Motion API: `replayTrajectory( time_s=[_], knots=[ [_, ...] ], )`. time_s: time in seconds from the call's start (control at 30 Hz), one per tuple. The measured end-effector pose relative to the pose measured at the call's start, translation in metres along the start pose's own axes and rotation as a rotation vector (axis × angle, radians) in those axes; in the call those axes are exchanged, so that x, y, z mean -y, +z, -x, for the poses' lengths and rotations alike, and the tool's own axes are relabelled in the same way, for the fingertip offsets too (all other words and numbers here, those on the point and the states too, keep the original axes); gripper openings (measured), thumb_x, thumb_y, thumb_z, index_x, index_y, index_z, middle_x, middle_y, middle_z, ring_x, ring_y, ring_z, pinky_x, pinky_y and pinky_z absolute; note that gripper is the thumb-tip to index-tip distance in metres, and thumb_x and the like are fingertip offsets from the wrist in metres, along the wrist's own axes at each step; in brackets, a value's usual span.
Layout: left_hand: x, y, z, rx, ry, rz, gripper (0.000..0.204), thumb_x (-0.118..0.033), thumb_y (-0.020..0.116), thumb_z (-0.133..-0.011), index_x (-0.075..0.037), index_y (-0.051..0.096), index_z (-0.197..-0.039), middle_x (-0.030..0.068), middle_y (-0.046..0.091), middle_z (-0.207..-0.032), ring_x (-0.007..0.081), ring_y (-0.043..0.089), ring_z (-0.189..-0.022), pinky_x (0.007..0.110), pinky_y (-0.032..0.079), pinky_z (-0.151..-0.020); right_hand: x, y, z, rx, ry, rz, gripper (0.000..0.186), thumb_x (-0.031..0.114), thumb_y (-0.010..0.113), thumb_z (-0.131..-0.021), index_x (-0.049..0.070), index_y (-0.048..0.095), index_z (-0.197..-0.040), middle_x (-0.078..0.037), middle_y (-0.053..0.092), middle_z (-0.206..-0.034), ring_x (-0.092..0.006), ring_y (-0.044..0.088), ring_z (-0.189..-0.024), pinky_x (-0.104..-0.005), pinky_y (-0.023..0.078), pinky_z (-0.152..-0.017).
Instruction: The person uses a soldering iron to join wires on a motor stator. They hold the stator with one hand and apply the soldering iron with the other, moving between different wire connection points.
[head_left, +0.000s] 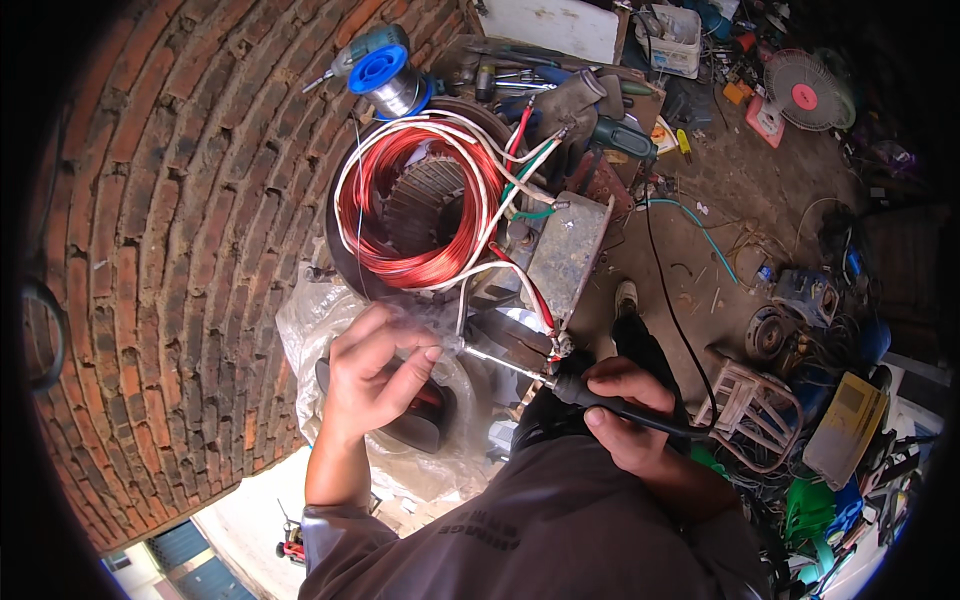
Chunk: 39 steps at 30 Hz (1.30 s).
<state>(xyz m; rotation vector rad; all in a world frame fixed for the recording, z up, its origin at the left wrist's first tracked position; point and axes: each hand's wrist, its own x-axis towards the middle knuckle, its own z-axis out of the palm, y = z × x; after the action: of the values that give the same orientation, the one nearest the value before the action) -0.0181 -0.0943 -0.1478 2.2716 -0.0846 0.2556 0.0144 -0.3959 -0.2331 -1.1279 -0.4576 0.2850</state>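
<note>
You're likely soldering the white lead (462, 312); your right hand (630, 440) grips the iron (575, 389); smoke (425, 312) obscures whether your left hand (370, 366) pinches anything; next probably calls for a steady tip (485, 356).

I noted dk grey-brn shirt (430, 570), dk lettering (478, 532) on front; L sleeve (335, 535) had sheen; trousers (643, 350) were blk, shoe (626, 293) lt-col.

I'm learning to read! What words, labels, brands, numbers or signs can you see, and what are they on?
Dark shirt: lettering across the front, which I won't copy out.
Pink fan hub: a mark too small to read.
Yellow panel: dark marks too blurred to read.
Nothing else is readable.
</note>
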Motion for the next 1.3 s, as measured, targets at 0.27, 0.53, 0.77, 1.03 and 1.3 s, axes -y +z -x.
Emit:
replayTrajectory(
  time_s=[0.27,0.53,0.77,1.03,1.3],
  knots=[
    [-0.001,-0.002,0.001,0.027,-0.023,-0.009,0.011,0.001,0.081,-0.083,0.0,0.077,-0.094,0.011,0.072,-0.09,0.0259,0.07,-0.083,0.035,0.055,-0.075,-0.001,0.001,0.001,-0.004,-0.001,-0.004,0.036,-0.01,0.072,-0.09,-0.006,0.065,-0.124,-0.021,0.065,-0.124,-0.0203,0.065,-0.11,-0.0325,0.053,-0.092],
    [-0.005,-0.004,-0.001,0.043,-0.022,-0.026,0.011,0.001,0.083,-0.083,-0.001,0.079,-0.094,0.0102,0.072,-0.089,0.0249,0.07,-0.083,0.035,0.055,-0.075,-0.002,0.002,0.0,-0.011,-0.005,-0.012,0.035,-0.01,0.072,-0.09,-0.006,0.065,-0.124,-0.02,0.066,-0.123,-0.0201,0.066,-0.109,-0.0333,0.053,-0.092],
    [-0.004,-0.016,0.003,0.042,-0.009,-0.053,0.014,0.0,0.08,-0.088,0.001,0.077,-0.101,0.0165,0.072,-0.102,0.0284,0.072,-0.09,0.035,0.057,-0.078,-0.001,0.002,0.001,-0.01,0.023,-0.01,0.034,-0.009,0.073,-0.09,-0.006,0.065,-0.124,-0.02,0.066,-0.123,-0.0202,0.066,-0.11,-0.0334,0.053,-0.092],
    [0.006,-0.023,0.005,0.046,0.071,-0.102,0.011,0.001,0.079,-0.089,-0.001,0.073,-0.097,0.0146,0.07,-0.101,0.0283,0.071,-0.087,0.036,0.057,-0.072,-0.001,0.002,-0.001,-0.003,0.014,-0.012,0.034,-0.009,0.073,-0.091,-0.006,0.065,-0.124,-0.02,0.065,-0.123,-0.0205,0.066,-0.11,-0.0337,0.054,-0.094],
    [0.01,-0.022,0.011,0.046,0.038,-0.093,0.01,0.001,0.08,-0.087,-0.001,0.074,-0.095,0.0133,0.069,-0.099,0.0266,0.07,-0.081,0.035,0.056,-0.068,0.0,0.003,-0.001,0.002,0.019,-0.014,0.034,-0.008,0.073,-0.091,-0.006,0.065,-0.124,-0.02,0.065,-0.123,-0.0213,0.066,-0.112,-0.0343,0.054,-0.095]
  ],
)
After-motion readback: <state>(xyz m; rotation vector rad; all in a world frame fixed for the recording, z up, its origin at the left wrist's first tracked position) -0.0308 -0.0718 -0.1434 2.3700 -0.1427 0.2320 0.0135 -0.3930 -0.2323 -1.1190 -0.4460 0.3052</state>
